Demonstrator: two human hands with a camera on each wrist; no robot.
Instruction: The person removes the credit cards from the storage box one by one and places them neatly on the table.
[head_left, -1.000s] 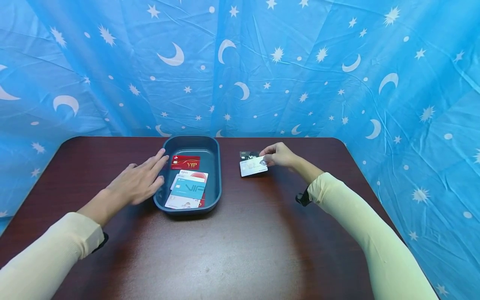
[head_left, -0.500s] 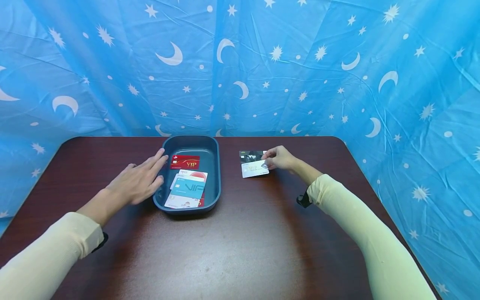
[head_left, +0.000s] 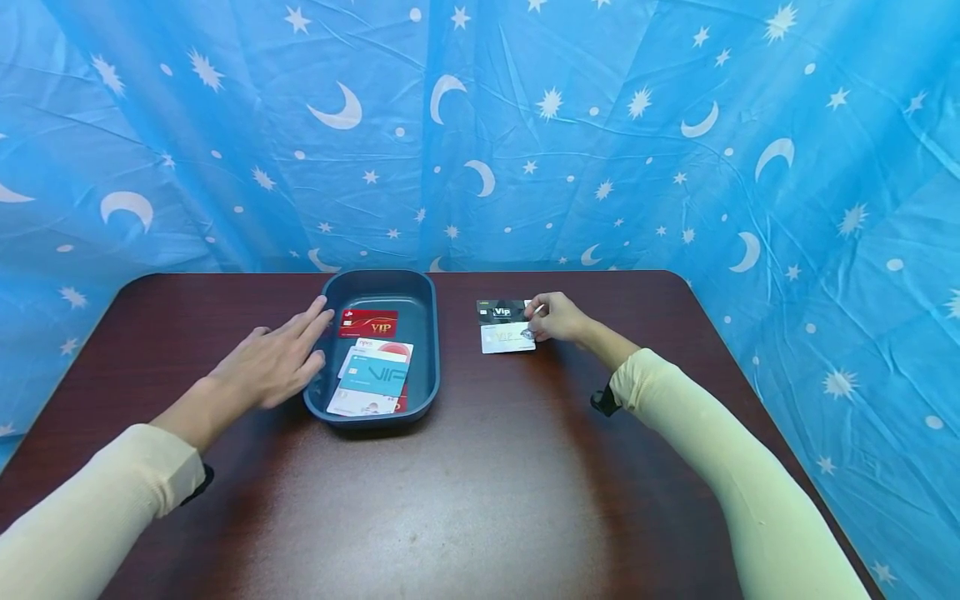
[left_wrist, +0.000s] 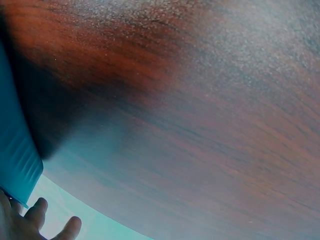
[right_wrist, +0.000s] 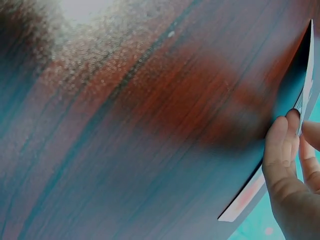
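Observation:
My right hand (head_left: pixel 562 319) pinches the right end of a white VIP card (head_left: pixel 504 337) between thumb and fingers. In the right wrist view that card (right_wrist: pixel 308 80) is tilted, with a shadowed gap between it and the table. Just behind it lies a black VIP card (head_left: pixel 501 311), its right part covered by my fingers. My left hand (head_left: pixel 276 358) rests with extended fingers at the left rim of a dark blue tray (head_left: pixel 432 358). Inside the tray are a red VIP card (head_left: pixel 369 323), a teal and white VIP card (head_left: pixel 375 377) and other cards partly hidden beneath it.
Everything stands on a dark brown wooden table (head_left: pixel 450 500) with rounded far corners. A blue curtain (head_left: pixel 480 225) with white moons and stars hangs behind the far edge and along the sides. In the right wrist view, a pale card end (right_wrist: pixel 243 197) lies beneath my fingers.
The white card has dropped slightly and straightened, uncovering more of the black card. My right hand has shifted a little with it. The left hand stays at the tray's rim.

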